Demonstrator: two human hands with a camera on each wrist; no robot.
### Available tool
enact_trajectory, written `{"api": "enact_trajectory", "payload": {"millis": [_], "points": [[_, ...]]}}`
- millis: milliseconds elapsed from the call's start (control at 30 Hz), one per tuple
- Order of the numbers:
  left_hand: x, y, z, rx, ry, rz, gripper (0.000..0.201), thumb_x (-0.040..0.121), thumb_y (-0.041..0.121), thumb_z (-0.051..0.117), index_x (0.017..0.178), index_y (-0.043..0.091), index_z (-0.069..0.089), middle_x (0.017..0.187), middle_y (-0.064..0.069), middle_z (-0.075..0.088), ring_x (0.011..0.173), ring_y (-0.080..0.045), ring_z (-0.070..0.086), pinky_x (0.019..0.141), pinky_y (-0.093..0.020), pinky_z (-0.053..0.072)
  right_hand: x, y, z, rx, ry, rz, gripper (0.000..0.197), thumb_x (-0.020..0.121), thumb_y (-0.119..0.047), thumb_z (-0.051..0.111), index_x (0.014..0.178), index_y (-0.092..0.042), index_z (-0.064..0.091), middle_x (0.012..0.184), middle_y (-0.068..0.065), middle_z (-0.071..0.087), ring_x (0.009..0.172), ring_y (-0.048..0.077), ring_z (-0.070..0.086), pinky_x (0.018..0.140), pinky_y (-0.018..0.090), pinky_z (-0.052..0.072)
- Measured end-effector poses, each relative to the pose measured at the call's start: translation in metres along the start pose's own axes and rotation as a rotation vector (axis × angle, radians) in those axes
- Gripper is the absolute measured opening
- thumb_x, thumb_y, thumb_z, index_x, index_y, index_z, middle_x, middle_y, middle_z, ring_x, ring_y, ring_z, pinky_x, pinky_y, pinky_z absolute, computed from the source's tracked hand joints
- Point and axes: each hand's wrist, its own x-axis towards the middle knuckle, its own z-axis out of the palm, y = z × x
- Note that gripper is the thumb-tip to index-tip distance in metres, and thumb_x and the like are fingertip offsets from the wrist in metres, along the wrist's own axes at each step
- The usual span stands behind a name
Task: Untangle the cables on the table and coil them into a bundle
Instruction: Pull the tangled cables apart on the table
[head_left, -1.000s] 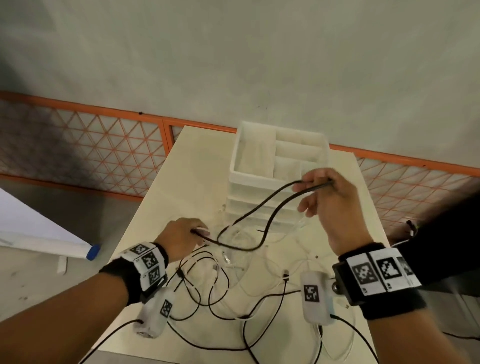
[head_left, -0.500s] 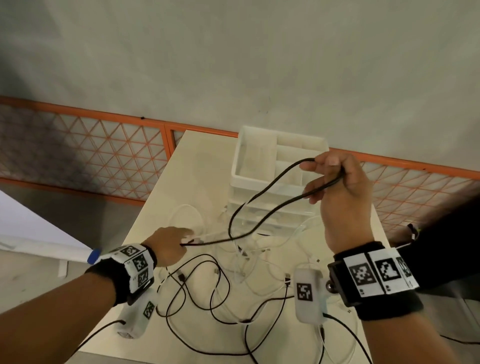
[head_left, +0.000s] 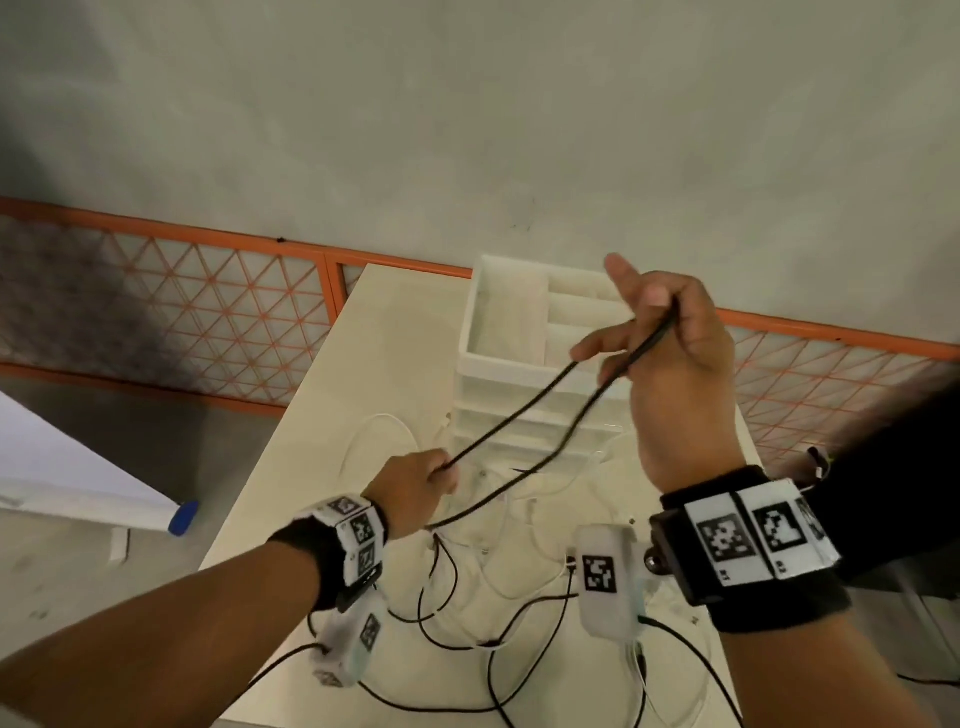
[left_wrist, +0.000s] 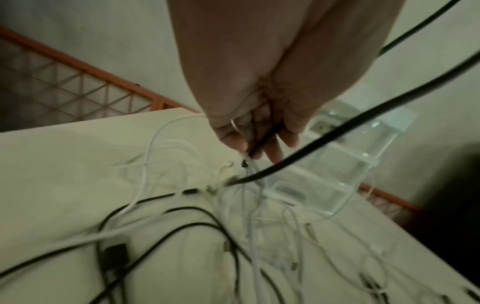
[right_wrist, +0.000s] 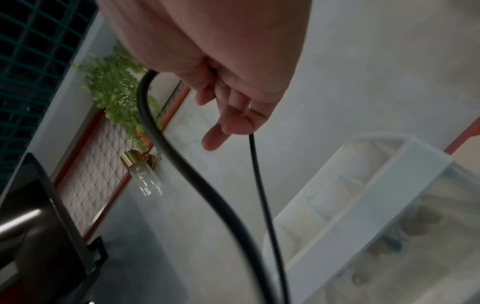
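A black cable (head_left: 511, 423) hangs as a long loop between my two hands. My right hand (head_left: 670, 353) is raised in front of the white organizer and grips the loop's top, with the forefinger sticking out. Seen from the right wrist, two strands of the black cable (right_wrist: 182, 164) drop from my right hand (right_wrist: 233, 98). My left hand (head_left: 415, 488) is lower, just above the table, and pinches one strand. From the left wrist, my left fingers (left_wrist: 233, 139) also hold a white cable (left_wrist: 250, 164). A tangle of black and white cables (head_left: 493, 597) lies on the table (head_left: 363, 364).
A white stacked drawer organizer (head_left: 519, 338) stands at the table's far side, behind the cables. An orange mesh fence (head_left: 208, 322) runs along the wall beyond. The table's left edge drops to the floor, where a blue-capped white roll (head_left: 184, 517) lies.
My right hand has risen and drawn the black cable loop higher and straighter. My left hand has come up off the table and shifted right, still pinching the cable.
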Motion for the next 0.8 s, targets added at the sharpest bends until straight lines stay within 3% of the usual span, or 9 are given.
{"api": "enact_trajectory", "payload": {"millis": [167, 267, 367, 467, 533, 567, 633, 733, 800], "points": [[0.002, -0.033, -0.010, 0.085, -0.052, -0.264, 0.041, 0.104, 0.039, 0.034, 0.081, 0.021, 0.062, 0.091, -0.002, 0.065, 0.087, -0.023, 0.060, 0.076, -0.028, 0.039, 0.002, -0.004, -0.023, -0.167, 0.105, -0.141, 0.028, 0.102, -0.007, 0.037, 0.088, -0.027, 0.051, 0.122, 0.017, 0.068, 0.073, 0.026, 0.067, 0.055, 0.020, 0.045], [0.001, -0.027, -0.033, -0.175, 0.029, -0.236, 0.044, 0.104, 0.036, 0.038, 0.076, 0.018, 0.067, 0.092, -0.004, 0.070, 0.092, -0.022, 0.061, 0.076, -0.030, 0.041, 0.000, 0.004, -0.035, -0.300, 0.125, -0.109, 0.021, 0.103, -0.018, 0.044, 0.090, -0.030, 0.054, 0.105, 0.006, 0.076, 0.081, 0.025, 0.066, 0.065, 0.016, 0.046], [-0.002, 0.001, -0.066, -0.622, 0.214, -0.203, 0.029, 0.103, 0.027, 0.045, 0.086, 0.013, 0.064, 0.073, -0.007, 0.064, 0.082, -0.024, 0.064, 0.074, -0.038, 0.051, -0.007, 0.015, -0.042, -0.406, 0.102, -0.010, 0.025, 0.096, -0.007, 0.050, 0.091, -0.030, 0.060, 0.088, -0.003, 0.076, 0.087, 0.015, 0.069, 0.073, 0.019, 0.049], [-0.009, 0.033, -0.086, -0.803, 0.400, -0.061, 0.021, 0.099, 0.010, 0.047, 0.091, 0.018, 0.065, 0.077, -0.007, 0.063, 0.084, -0.026, 0.064, 0.073, -0.041, 0.053, -0.010, 0.013, -0.037, -0.426, 0.126, 0.027, 0.022, 0.090, -0.009, 0.055, 0.085, -0.029, 0.063, 0.083, -0.001, 0.075, 0.077, 0.009, 0.065, 0.075, 0.026, 0.050], [-0.018, 0.053, -0.075, -0.793, 0.274, 0.076, 0.017, 0.094, 0.011, 0.055, 0.093, 0.023, 0.067, 0.088, -0.005, 0.069, 0.087, -0.022, 0.064, 0.073, -0.037, 0.052, -0.009, 0.008, -0.028, -0.440, 0.138, 0.029, 0.015, 0.093, -0.019, 0.061, 0.080, -0.025, 0.065, 0.078, 0.002, 0.075, 0.068, 0.011, 0.062, 0.071, 0.034, 0.051], [-0.024, 0.061, -0.061, -0.767, 0.142, 0.154, 0.008, 0.088, 0.024, 0.065, 0.096, 0.025, 0.067, 0.091, -0.003, 0.070, 0.087, -0.019, 0.065, 0.075, -0.033, 0.052, -0.008, 0.005, -0.023, -0.451, 0.132, 0.034, 0.015, 0.094, -0.025, 0.063, 0.080, -0.023, 0.065, 0.075, 0.001, 0.075, 0.066, 0.014, 0.062, 0.071, 0.041, 0.052], [-0.033, 0.070, -0.028, -0.584, -0.077, 0.219, 0.050, 0.074, 0.058, 0.072, 0.112, 0.028, 0.059, 0.102, 0.004, 0.070, 0.094, -0.014, 0.067, 0.086, -0.031, 0.055, -0.008, 0.000, -0.013, -0.467, 0.107, 0.049, 0.019, 0.093, -0.035, 0.064, 0.079, -0.023, 0.066, 0.070, -0.002, 0.074, 0.064, 0.020, 0.063, 0.072, 0.047, 0.054], [-0.038, 0.073, 0.013, -0.604, -0.262, 0.018, 0.086, 0.068, 0.085, 0.051, 0.134, 0.029, 0.045, 0.117, 0.003, 0.069, 0.112, -0.011, 0.065, 0.100, -0.044, 0.051, -0.008, -0.005, -0.008, -0.498, 0.115, 0.049, 0.020, 0.091, -0.047, 0.065, 0.083, -0.029, 0.066, 0.073, -0.004, 0.070, 0.067, 0.021, 0.063, 0.073, 0.046, 0.055], [-0.040, 0.067, 0.024, -0.513, -0.408, 0.018, 0.094, 0.074, 0.088, 0.031, 0.138, 0.021, 0.048, 0.101, 0.000, 0.076, 0.102, 0.003, 0.066, 0.106, -0.039, 0.042, -0.005, -0.008, -0.014, -0.519, 0.141, 0.041, 0.020, 0.089, -0.053, 0.064, 0.088, -0.033, 0.067, 0.087, -0.010, 0.070, 0.077, 0.019, 0.066, 0.076, 0.040, 0.055]]}}
